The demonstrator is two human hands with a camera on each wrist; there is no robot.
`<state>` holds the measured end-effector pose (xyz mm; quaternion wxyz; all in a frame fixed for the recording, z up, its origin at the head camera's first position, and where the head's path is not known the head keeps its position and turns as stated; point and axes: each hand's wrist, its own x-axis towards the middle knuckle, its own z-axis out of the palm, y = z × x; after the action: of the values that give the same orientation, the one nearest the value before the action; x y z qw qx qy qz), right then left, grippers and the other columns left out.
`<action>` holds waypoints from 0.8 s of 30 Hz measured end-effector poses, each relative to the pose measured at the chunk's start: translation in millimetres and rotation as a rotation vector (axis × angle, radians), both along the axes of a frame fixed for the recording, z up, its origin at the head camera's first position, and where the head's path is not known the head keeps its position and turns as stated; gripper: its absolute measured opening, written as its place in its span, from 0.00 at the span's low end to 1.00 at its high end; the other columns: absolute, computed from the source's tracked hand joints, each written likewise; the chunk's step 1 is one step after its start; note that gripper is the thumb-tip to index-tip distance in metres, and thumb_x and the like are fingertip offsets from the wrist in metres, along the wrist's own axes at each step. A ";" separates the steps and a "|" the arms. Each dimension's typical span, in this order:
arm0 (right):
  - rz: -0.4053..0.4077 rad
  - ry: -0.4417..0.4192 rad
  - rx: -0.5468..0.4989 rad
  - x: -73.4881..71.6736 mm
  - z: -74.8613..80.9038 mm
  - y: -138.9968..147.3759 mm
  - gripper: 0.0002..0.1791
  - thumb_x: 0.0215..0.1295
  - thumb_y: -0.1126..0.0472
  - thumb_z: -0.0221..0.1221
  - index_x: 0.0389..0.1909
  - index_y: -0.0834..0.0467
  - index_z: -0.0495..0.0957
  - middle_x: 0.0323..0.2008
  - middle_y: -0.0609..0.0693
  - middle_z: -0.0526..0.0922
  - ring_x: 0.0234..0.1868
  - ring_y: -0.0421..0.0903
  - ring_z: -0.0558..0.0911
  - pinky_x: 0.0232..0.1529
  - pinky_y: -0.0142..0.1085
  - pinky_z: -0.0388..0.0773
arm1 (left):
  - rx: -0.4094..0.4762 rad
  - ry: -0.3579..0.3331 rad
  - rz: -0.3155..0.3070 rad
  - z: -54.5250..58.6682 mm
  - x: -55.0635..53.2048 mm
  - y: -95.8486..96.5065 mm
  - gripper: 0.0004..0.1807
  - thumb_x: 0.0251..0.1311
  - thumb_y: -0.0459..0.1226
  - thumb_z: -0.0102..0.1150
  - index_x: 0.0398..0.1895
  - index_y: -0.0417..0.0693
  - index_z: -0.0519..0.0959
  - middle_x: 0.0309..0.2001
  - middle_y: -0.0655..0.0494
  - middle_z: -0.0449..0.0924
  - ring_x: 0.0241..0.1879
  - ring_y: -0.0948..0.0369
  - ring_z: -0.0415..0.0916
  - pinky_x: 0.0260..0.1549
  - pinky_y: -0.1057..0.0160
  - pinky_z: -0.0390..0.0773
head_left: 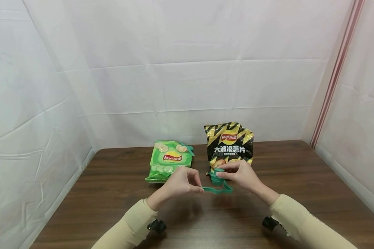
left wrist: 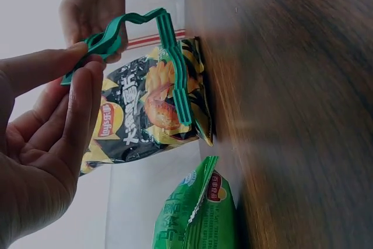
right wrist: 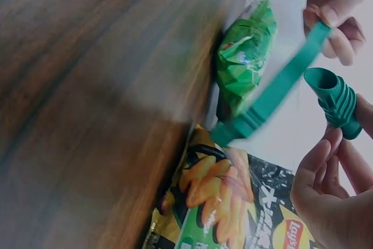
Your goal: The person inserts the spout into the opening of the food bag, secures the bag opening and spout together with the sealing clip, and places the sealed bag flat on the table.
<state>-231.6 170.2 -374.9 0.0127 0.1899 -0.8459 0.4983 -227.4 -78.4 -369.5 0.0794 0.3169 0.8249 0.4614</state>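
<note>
My left hand (head_left: pixel 182 181) pinches one end of a green plastic bag-clip strip (head_left: pixel 213 190) between thumb and fingers. The strip, wavy and bent at a hinge, has its other arm hanging down in the left wrist view. In my right hand (head_left: pixel 241 174) is a green ribbed pour spout (right wrist: pixel 335 100), held by thumb and fingertips, its wide round mouth showing. Whether spout and strip are joined I cannot tell. Behind the right hand stands a black-and-yellow chip bag (head_left: pixel 229 147). A green chip bag (head_left: pixel 171 159) lies behind the left hand.
A teal plastic piece (head_left: pixel 188 148) is at the green bag's upper right corner. Everything is on a dark wooden table (head_left: pixel 112 193), with white sheeting (head_left: pixel 190 86) behind and at both sides. Black devices (head_left: pixel 157 226) are strapped under the wrists.
</note>
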 end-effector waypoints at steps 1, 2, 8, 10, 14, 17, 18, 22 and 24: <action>0.006 -0.007 -0.006 -0.1 1.5 1.2 0.15 0.57 0.53 0.67 0.42 0.56 0.86 0.33 0.52 0.86 0.28 0.45 0.81 0.27 0.34 0.78 | -0.009 -0.005 -0.009 -0.9 -0.3 0.0 0.08 0.47 0.33 0.71 0.19 0.50 0.80 0.22 0.59 0.83 0.24 0.63 0.81 0.27 0.65 0.80; 0.011 -0.013 -0.010 -0.4 2.4 2.8 0.15 0.57 0.53 0.66 0.43 0.57 0.85 0.34 0.52 0.86 0.29 0.45 0.81 0.28 0.34 0.78 | -0.018 -0.010 -0.019 -1.6 -0.5 0.1 0.08 0.47 0.33 0.71 0.19 0.50 0.80 0.22 0.59 0.83 0.24 0.63 0.81 0.27 0.65 0.80; -0.008 -0.023 -0.024 -6.9 -4.8 14.5 0.18 0.56 0.48 0.66 0.44 0.54 0.85 0.35 0.49 0.86 0.32 0.46 0.82 0.32 0.41 0.80 | -0.082 -0.013 -0.072 -5.6 -2.8 3.0 0.08 0.46 0.33 0.72 0.19 0.51 0.81 0.21 0.62 0.82 0.24 0.66 0.81 0.28 0.66 0.80; -0.015 -0.027 -0.028 -6.7 -5.6 17.7 0.18 0.56 0.48 0.67 0.44 0.54 0.85 0.36 0.49 0.86 0.32 0.45 0.82 0.33 0.43 0.80 | -0.107 -0.012 -0.089 -7.1 -4.0 4.3 0.08 0.46 0.33 0.72 0.19 0.52 0.81 0.21 0.63 0.82 0.24 0.67 0.80 0.28 0.67 0.80; -0.031 -0.051 -0.036 -7.1 -6.9 24.0 0.20 0.56 0.48 0.67 0.46 0.54 0.84 0.41 0.51 0.86 0.35 0.43 0.83 0.35 0.42 0.81 | -0.148 -0.023 -0.113 -11.2 -7.0 6.5 0.08 0.46 0.34 0.72 0.19 0.52 0.81 0.21 0.64 0.81 0.24 0.68 0.79 0.28 0.69 0.79; -0.045 -0.064 -0.042 -7.5 -7.3 28.1 0.21 0.55 0.47 0.67 0.47 0.54 0.84 0.44 0.53 0.85 0.37 0.42 0.83 0.37 0.44 0.81 | -0.163 -0.037 -0.118 -13.5 -9.3 8.4 0.07 0.46 0.34 0.73 0.20 0.52 0.81 0.22 0.63 0.82 0.24 0.68 0.79 0.28 0.69 0.78; -0.050 -0.069 -0.044 -7.8 -7.4 29.4 0.21 0.55 0.47 0.67 0.47 0.53 0.83 0.45 0.53 0.85 0.38 0.42 0.83 0.38 0.45 0.81 | -0.166 -0.041 -0.118 -14.2 -10.0 9.0 0.07 0.46 0.34 0.72 0.21 0.52 0.81 0.22 0.63 0.82 0.24 0.68 0.79 0.28 0.69 0.78; -0.057 -0.082 -0.053 -9.5 -9.0 33.6 0.21 0.56 0.47 0.66 0.48 0.53 0.83 0.46 0.54 0.84 0.37 0.42 0.82 0.37 0.47 0.80 | -0.168 -0.071 -0.112 -17.2 -13.2 11.5 0.06 0.47 0.34 0.72 0.22 0.51 0.83 0.23 0.60 0.83 0.26 0.65 0.80 0.29 0.68 0.78; -0.061 -0.088 -0.055 -10.4 -9.9 35.4 0.20 0.56 0.48 0.66 0.47 0.53 0.83 0.46 0.54 0.84 0.36 0.42 0.82 0.36 0.46 0.80 | -0.165 -0.097 -0.115 -19.0 -15.0 12.7 0.05 0.47 0.34 0.71 0.23 0.49 0.83 0.24 0.58 0.84 0.26 0.63 0.81 0.29 0.68 0.79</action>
<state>-242.0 205.6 -384.8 -0.0040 0.1414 -0.8369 0.5287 -242.3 -65.7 -388.5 0.1716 0.3334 0.8357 0.4013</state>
